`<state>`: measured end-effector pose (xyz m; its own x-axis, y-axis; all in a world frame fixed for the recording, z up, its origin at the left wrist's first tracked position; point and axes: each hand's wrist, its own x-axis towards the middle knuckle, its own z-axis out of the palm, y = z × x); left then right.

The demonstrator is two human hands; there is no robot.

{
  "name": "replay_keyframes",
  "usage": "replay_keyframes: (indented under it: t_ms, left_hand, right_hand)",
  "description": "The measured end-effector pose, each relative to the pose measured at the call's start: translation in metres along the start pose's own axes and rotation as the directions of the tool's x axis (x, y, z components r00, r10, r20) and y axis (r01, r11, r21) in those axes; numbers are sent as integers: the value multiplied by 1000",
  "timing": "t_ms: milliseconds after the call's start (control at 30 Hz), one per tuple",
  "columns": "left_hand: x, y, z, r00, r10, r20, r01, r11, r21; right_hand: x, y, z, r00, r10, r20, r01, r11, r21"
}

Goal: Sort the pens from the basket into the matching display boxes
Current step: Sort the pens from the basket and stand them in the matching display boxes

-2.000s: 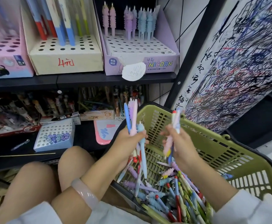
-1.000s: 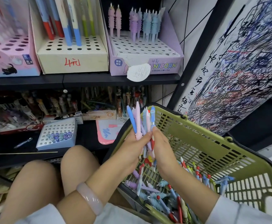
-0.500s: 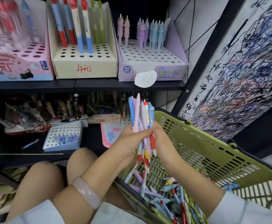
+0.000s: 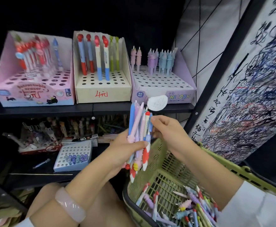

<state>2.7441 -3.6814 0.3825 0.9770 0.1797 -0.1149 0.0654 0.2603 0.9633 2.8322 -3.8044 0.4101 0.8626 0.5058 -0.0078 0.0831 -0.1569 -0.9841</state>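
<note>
- A mixed bundle of blue, lilac, pink and red-and-white pens (image 4: 139,131) stands upright in my left hand (image 4: 125,149), fingers wrapped round it, above the near rim of the green plastic mesh basket (image 4: 170,163).
- My right hand (image 4: 168,130) pinches the bundle's upper part at its right side.
- More loose pens (image 4: 193,208) lie in the basket's bottom.
- On the shelf above stand a pink cardboard display box (image 4: 34,94), a cream cardboard display box (image 4: 102,92) and a lilac unicorn display box (image 4: 163,89), each holding upright pens.
</note>
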Motion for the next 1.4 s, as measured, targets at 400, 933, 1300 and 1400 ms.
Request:
replay_keyframes:
  t_ms: [400,933,1300,1400]
  left_hand:
    - [27,79,-39,978,152,-142,-156,988,-16]
    - [-15,107,-139,828,342,-444,-334,937,98]
    - [-47,120,-207,651,416,-635,-428,892,145]
    - [-51,121,-217,650,387,-654,-445,891,85]
  right_hand:
    - [75,-109,-17,957,-260,-131,278,950,144]
    - [119,-166,124,793,-607,53,597,756,-266]
    - [131,-188,190,702,-711,47,692,664,-284]
    - [131,-188,201,728,-684,33,670,702,-240]
